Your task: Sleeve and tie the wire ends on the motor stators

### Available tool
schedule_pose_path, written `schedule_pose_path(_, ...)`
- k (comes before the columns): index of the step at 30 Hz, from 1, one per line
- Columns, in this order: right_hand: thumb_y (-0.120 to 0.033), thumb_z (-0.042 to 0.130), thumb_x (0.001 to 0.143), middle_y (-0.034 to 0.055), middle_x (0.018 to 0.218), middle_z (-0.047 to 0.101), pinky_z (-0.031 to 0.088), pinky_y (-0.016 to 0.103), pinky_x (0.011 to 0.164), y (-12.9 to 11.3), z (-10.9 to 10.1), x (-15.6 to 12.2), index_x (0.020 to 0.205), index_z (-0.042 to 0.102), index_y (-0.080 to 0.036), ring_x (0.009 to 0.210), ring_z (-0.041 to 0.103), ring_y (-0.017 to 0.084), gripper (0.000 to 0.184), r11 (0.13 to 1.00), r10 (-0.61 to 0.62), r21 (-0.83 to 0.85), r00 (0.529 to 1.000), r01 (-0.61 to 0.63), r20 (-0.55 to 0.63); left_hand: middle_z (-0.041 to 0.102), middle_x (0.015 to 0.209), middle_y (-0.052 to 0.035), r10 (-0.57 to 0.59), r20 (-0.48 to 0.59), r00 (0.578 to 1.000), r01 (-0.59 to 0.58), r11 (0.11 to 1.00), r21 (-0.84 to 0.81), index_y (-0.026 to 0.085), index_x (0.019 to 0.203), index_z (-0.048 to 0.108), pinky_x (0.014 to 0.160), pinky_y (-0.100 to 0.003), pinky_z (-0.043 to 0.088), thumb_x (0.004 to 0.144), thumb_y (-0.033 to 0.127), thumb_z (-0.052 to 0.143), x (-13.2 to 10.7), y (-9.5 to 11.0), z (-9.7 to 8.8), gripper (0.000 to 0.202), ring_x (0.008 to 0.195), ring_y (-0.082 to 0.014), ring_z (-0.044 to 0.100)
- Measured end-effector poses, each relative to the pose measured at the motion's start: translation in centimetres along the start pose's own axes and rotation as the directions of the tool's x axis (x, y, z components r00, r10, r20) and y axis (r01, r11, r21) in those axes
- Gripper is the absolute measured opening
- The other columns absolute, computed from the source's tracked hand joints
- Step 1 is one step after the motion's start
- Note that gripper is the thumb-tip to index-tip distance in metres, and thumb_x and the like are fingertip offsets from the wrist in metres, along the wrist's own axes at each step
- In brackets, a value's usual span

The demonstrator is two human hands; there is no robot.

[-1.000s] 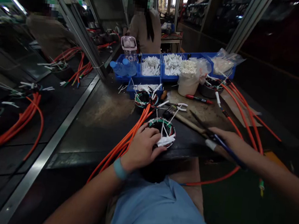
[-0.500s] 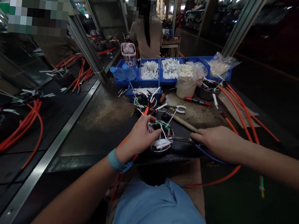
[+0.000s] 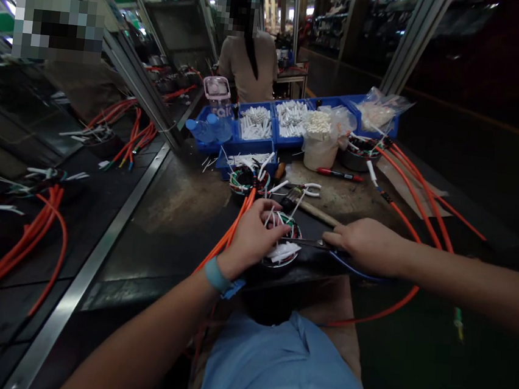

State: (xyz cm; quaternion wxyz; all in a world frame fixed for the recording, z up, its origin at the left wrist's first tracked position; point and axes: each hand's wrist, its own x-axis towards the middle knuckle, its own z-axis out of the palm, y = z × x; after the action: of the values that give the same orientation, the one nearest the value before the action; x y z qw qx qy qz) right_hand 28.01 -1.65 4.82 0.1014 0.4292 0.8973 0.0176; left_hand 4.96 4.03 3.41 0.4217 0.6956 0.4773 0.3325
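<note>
In front of me at the bench edge sits a ring-shaped motor stator (image 3: pixel 293 227) with green, red and white wires and a white wrapped bundle (image 3: pixel 284 252) at its near side. My left hand (image 3: pixel 258 234) is at its left rim, thumb and fingers curled together among the wires; what they pinch is too small to make out. My right hand (image 3: pixel 367 244) is closed around the handles of scissors (image 3: pixel 320 244), whose thin blades point left across the stator. A blue wire (image 3: pixel 353 272) curves below that hand.
Behind lie a second stator (image 3: pixel 242 180) with orange cables, pliers (image 3: pixel 312 190), a wooden-handled hammer (image 3: pixel 319 214) and a red marker (image 3: pixel 340 175). Blue bins (image 3: pixel 272 136) of white sleeves line the back. More cabled stators (image 3: pixel 50 174) stand left; a co-worker (image 3: pixel 248 65) sits ahead.
My left hand has shifted slightly right, its thumb further over the stator. The scissors have moved slightly left with my right hand. The whole view has shifted a little.
</note>
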Motion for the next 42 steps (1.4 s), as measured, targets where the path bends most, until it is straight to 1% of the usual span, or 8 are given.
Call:
schedule_pose_path(4,-0.012,0.041,0.084,0.0065,0.088,0.066,0.036,0.025,0.056,-0.4,2.8,-1.5,0.105,0.057,-0.019,0.071,0.063,0.018,0.027,0.979,0.191,0.085,0.978,-0.184,-0.081,0.061,0.070,0.0023,0.134,-0.061,0.989,-0.139,0.985,-0.101,0.012,0.120,0.046,0.070,-0.025,0.047,0.072,0.019,0.066,0.4,0.9,-1.1,0.053,0.068,-0.0114,0.058)
schedule_pose_path(8,-0.017,0.042,0.084,0.0099,0.103,0.064,0.041,0.027,0.061,-0.7,4.6,-0.8,0.114,0.053,-0.018,0.086,0.063,0.021,0.031,0.929,0.357,0.146,0.927,-0.340,-0.113,0.063,0.072,0.0017,0.250,0.201,0.947,-0.292,0.930,0.222,0.015,0.125,0.053,0.064,-0.025,0.044,0.074,0.018,0.064,2.8,2.2,-1.3,0.052,0.063,-0.0117,0.056)
schedule_pose_path(14,-0.022,0.044,0.084,0.0116,0.105,0.064,0.041,0.027,0.061,-0.8,5.6,2.0,0.117,0.053,-0.017,0.084,0.063,0.022,0.034,0.930,0.363,0.114,0.924,-0.350,-0.121,0.070,0.078,-0.0006,0.197,0.398,0.896,-0.367,0.833,0.415,0.020,0.088,0.073,0.069,-0.026,0.046,0.076,0.018,0.063,5.8,2.5,-0.3,0.016,0.074,-0.0160,0.062)
schedule_pose_path(16,-0.021,0.044,0.083,0.0112,0.104,0.065,0.040,0.027,0.061,-0.7,5.9,1.9,0.115,0.055,-0.017,0.082,0.063,0.021,0.033,0.926,0.372,0.117,0.921,-0.359,-0.118,0.071,0.083,-0.0011,0.260,0.332,0.907,-0.375,0.857,0.353,0.020,0.079,0.073,0.075,-0.027,0.047,0.077,0.019,0.063,5.3,2.3,-0.8,0.011,0.081,-0.0162,0.064)
schedule_pose_path(21,-0.017,0.043,0.081,0.0080,0.096,0.066,0.037,0.025,0.058,-0.4,5.4,0.2,0.119,0.052,-0.018,0.080,0.062,0.019,0.039,0.915,0.403,0.106,0.902,-0.390,-0.156,0.069,0.087,-0.0033,0.358,-0.235,0.904,-0.301,0.921,0.247,0.015,0.096,0.070,0.073,-0.025,0.047,0.081,0.026,0.059,2.8,2.2,-4.3,0.022,0.078,-0.0146,0.062)
schedule_pose_path(24,-0.017,0.042,0.083,0.0072,0.088,0.065,0.032,0.025,0.054,-0.1,4.0,0.3,0.121,0.051,-0.018,0.074,0.060,0.018,0.039,0.934,0.355,0.010,0.921,-0.358,-0.162,0.063,0.067,0.0026,0.228,0.032,0.973,-0.225,0.910,0.348,0.014,0.116,0.062,0.058,-0.022,0.043,0.074,0.022,0.064,2.6,2.0,-5.8,0.043,0.059,-0.0121,0.056)
schedule_pose_path(28,-0.016,0.038,0.087,0.0083,0.085,0.064,0.027,0.027,0.052,0.4,1.9,2.3,0.121,0.053,-0.017,0.072,0.060,0.020,0.037,0.952,0.282,-0.091,0.951,-0.294,-0.125,0.066,0.067,0.0017,0.140,0.399,0.906,-0.319,0.845,0.430,0.017,0.093,0.071,0.060,-0.023,0.041,0.074,0.018,0.061,3.9,1.1,-5.5,0.022,0.061,-0.0127,0.057)
schedule_pose_path(42,-0.013,0.039,0.088,0.0104,0.085,0.066,0.028,0.027,0.051,-0.1,1.2,5.8,0.112,0.057,-0.013,0.071,0.063,0.021,0.030,0.959,0.142,-0.227,0.980,-0.171,-0.139,0.068,0.084,-0.0015,0.266,0.188,0.946,-0.313,0.900,0.302,0.018,0.085,0.070,0.079,-0.027,0.046,0.085,0.022,0.052,3.1,-1.6,-5.3,0.019,0.084,-0.0159,0.061)
